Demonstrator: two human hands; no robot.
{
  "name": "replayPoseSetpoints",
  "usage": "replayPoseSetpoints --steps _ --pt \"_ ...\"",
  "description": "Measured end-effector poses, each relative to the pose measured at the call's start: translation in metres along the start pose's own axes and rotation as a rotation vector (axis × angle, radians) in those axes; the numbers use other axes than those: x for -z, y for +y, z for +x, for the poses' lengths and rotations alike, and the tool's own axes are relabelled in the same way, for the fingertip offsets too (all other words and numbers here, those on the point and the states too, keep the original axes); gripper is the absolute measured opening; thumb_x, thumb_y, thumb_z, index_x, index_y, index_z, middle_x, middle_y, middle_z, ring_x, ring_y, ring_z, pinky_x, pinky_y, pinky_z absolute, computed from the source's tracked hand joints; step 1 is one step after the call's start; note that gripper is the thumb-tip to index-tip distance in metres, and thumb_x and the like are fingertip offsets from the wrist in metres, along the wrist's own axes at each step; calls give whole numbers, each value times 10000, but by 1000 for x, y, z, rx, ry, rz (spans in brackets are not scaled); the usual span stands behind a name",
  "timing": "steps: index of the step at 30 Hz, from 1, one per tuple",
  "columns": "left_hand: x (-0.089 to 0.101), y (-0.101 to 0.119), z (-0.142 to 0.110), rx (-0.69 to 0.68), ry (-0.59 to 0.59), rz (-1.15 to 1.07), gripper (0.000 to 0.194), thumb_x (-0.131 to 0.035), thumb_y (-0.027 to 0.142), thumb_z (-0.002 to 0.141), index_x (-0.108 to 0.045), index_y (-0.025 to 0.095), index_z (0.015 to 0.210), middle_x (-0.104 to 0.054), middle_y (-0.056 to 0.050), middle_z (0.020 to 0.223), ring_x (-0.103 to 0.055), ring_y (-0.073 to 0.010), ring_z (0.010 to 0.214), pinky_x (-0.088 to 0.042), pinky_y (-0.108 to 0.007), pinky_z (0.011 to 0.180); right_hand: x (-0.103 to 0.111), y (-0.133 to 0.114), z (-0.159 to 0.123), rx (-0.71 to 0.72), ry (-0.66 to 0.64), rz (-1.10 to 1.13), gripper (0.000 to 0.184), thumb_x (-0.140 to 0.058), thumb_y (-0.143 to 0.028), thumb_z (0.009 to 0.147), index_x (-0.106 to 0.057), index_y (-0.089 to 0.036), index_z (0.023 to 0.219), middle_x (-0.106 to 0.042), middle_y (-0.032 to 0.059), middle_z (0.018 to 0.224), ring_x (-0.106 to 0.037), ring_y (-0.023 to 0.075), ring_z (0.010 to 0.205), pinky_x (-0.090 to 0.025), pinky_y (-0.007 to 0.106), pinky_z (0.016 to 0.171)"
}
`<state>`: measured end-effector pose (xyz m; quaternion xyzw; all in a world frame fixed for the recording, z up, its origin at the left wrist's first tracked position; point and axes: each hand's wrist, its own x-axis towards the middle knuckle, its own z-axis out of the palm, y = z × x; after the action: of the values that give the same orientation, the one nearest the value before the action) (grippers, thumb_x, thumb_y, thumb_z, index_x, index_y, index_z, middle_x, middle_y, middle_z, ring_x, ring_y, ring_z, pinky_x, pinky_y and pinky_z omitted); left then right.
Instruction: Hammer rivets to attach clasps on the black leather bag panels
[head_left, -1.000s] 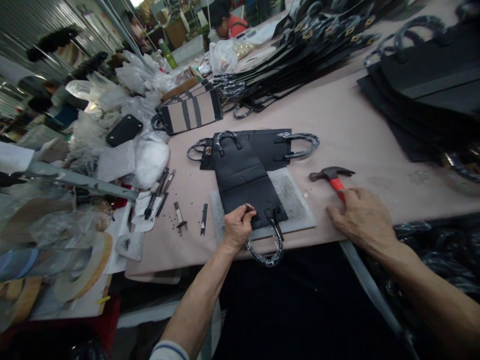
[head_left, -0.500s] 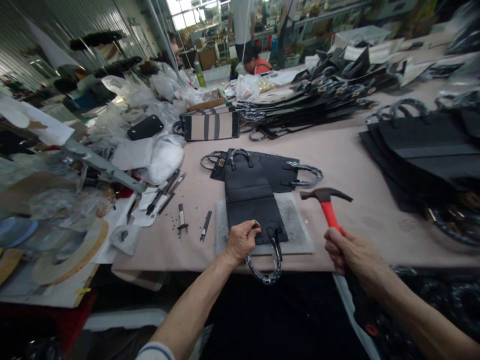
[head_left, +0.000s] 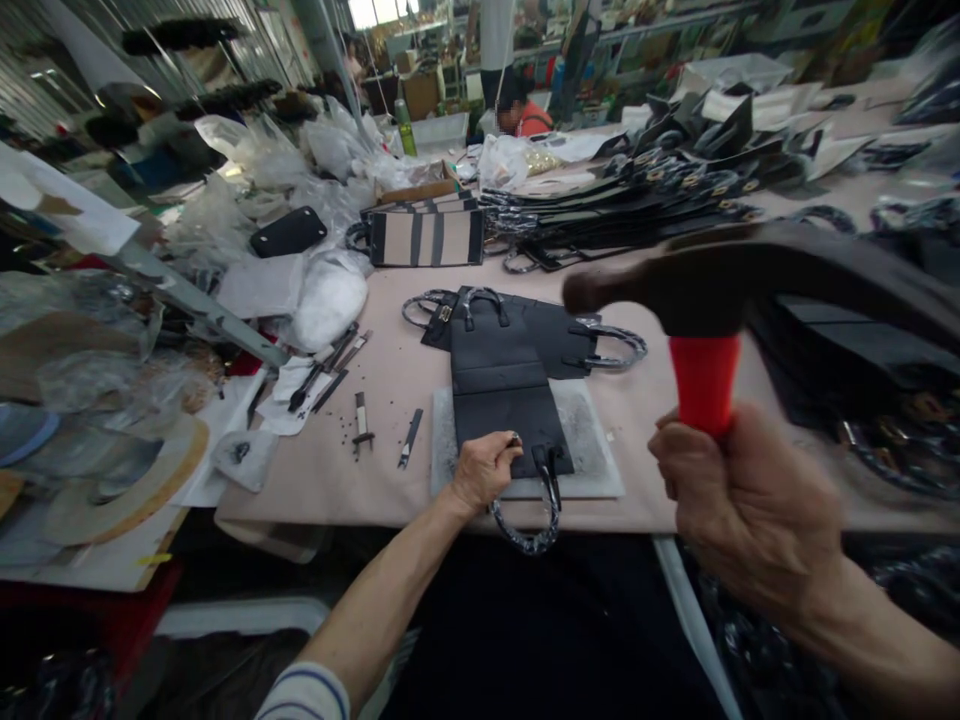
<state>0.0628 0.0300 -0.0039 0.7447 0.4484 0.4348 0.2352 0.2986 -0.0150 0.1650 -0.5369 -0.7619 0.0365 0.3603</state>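
My right hand [head_left: 750,510] is wrapped round the red handle of a claw hammer [head_left: 705,365], raised close to the camera. My left hand [head_left: 484,468] pinches a short tool [head_left: 515,440]; just its metal top end shows above the fingers. It rests over the lower part of a black bag panel [head_left: 499,375], beside the base of a plastic-wrapped handle [head_left: 529,545] that hangs past the table edge. Beneath that panel's lower end is a pale board [head_left: 596,455]. Another black panel [head_left: 559,325] lies crosswise under its far end.
Left of the board lie a slim metal tool [head_left: 410,438], another tool [head_left: 361,420] and small dark bits. Clear plastic bags [head_left: 330,310] crowd the left. Stacked black panels [head_left: 600,215] lie at the back; more black bags [head_left: 832,350] are at right. A person in red [head_left: 534,118] is beyond.
My right hand has lifted the hammer up and towards the camera, so it looks much larger. My left hand keeps its pinch at the same spot on the panel.
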Motion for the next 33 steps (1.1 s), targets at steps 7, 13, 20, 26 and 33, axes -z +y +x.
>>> replayPoseSetpoints --steps 7,13,20,26,33 --pt "1 2 1 0 -7 3 89 -623 129 935 -694 178 913 -754 -40 868 -724 -164 786 -586 -263 786 0 6 -4 26 -305 -67 296 -388 -415 1046 -454 -245 813 -487 -28 512 -392 144 386 -211 301 465" --pt "2 3 2 23 -28 6 106 -606 139 944 -698 179 912 -753 -47 870 -724 -172 788 -590 -277 792 -7 11 -12 -130 -268 -23 368 -344 -536 1012 -465 -259 802 -460 10 510 -371 169 411 -203 332 491" --pt "2 4 3 38 -30 11 92 -615 149 943 -700 180 928 -759 -49 897 -732 -172 822 -592 -280 824 -14 61 -30 -333 -517 -62 335 -387 -550 954 -428 -254 802 -466 -6 527 -397 175 447 -202 316 520" --pt "4 4 3 8 -30 -28 94 -611 135 944 -696 174 933 -756 -49 897 -728 -165 816 -589 -268 802 -40 137 -67 -704 -541 45 368 -331 -508 970 -430 -250 727 -530 25 580 -516 198 512 -359 314 534" --pt "10 10 7 64 -85 -10 95 -596 172 966 -688 189 982 -754 -48 949 -726 -172 888 -581 -283 858 -69 123 -61 -304 -264 -302 341 -434 -377 1005 -610 -131 1164 -621 214 1171 -620 330 978 -488 455 812"
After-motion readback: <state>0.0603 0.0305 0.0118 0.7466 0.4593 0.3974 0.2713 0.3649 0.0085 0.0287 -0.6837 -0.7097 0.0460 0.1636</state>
